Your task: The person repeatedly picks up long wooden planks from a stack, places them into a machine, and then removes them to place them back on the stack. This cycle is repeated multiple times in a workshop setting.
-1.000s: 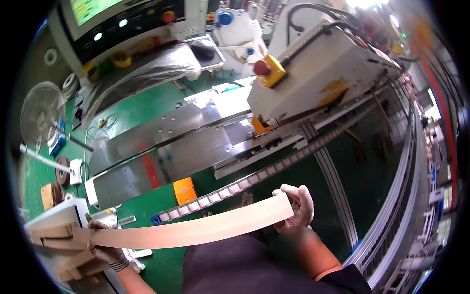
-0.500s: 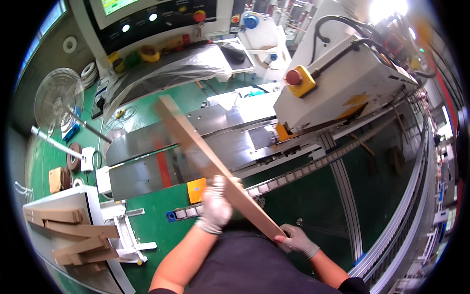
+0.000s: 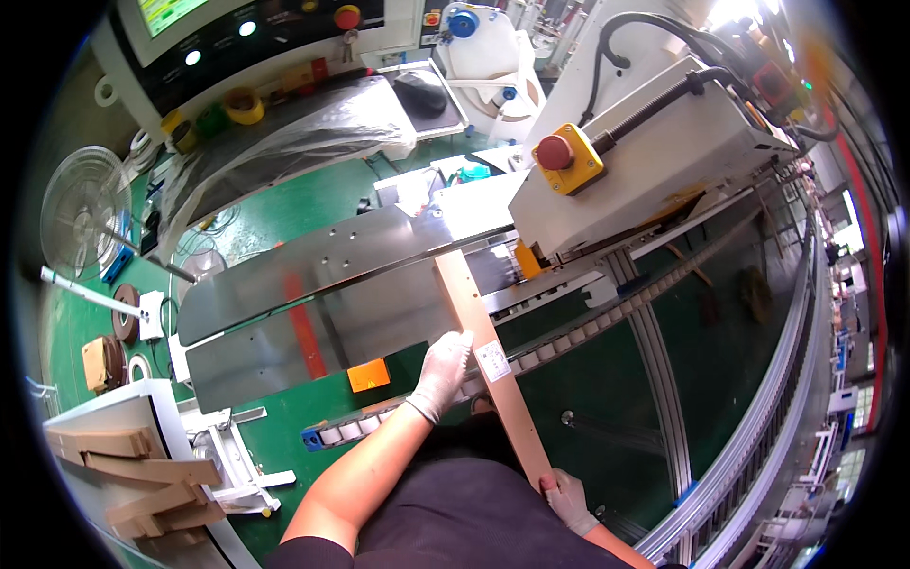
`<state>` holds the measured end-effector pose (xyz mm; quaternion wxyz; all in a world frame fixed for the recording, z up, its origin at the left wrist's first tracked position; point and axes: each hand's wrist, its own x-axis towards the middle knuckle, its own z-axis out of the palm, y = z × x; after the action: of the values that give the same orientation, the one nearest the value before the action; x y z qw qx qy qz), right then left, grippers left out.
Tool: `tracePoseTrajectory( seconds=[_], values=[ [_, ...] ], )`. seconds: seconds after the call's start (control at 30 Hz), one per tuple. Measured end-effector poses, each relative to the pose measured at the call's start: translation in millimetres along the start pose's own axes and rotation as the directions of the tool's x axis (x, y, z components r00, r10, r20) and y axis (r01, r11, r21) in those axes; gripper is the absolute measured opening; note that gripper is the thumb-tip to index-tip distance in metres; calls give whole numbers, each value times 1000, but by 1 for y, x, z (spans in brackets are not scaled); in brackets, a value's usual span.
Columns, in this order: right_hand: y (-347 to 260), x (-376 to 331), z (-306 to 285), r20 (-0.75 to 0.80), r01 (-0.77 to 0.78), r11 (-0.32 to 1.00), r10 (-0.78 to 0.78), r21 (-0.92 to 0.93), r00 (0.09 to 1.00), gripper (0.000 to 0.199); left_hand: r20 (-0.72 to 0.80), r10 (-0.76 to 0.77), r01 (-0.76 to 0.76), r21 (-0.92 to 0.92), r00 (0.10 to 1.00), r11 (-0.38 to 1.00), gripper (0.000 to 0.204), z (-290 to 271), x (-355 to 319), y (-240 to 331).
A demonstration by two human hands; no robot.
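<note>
A long, narrow brown wooden board [image 3: 502,398] with small holes and a white printed label [image 3: 492,361] slants from the machine's metal table towards my body. My left hand [image 3: 445,370], in a thin whitish glove, is closed on its left edge about midway along. Gloved as well, my right hand [image 3: 569,498] grips the near end. The board's far end overlaps the metal table [image 3: 379,303]; I cannot tell whether it touches. Just right of that end is the machine's white head [image 3: 654,161].
A red stop button [image 3: 555,152] sits on the machine head. A roller track [image 3: 569,339] runs under the board. An orange block [image 3: 369,376] lies left of my left hand. At lower left, several brown boards [image 3: 142,471] rest on a white-edged panel. A fan [image 3: 85,213] stands far left.
The board has swung: its far end moved right and closer to me, and a broad face with the label now shows. Both hands keep their grip. The whole view has shifted slightly.
</note>
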<state>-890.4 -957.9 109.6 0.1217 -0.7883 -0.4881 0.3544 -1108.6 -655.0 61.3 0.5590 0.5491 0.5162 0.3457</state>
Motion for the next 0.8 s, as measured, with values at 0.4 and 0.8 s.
tracePoseTrajectory(
  seconds=[0.4, 0.8],
  values=[
    [11, 42, -30, 18, 7, 999, -7, -39, 1000, 59, -57, -39, 27, -186, 998, 982, 38, 49, 31, -22],
    [50, 82, -94, 84, -64, 996, 59, 61, 995, 74, -37, -216, 186, -375, 976, 908, 40, 110, 56, 8]
  ],
)
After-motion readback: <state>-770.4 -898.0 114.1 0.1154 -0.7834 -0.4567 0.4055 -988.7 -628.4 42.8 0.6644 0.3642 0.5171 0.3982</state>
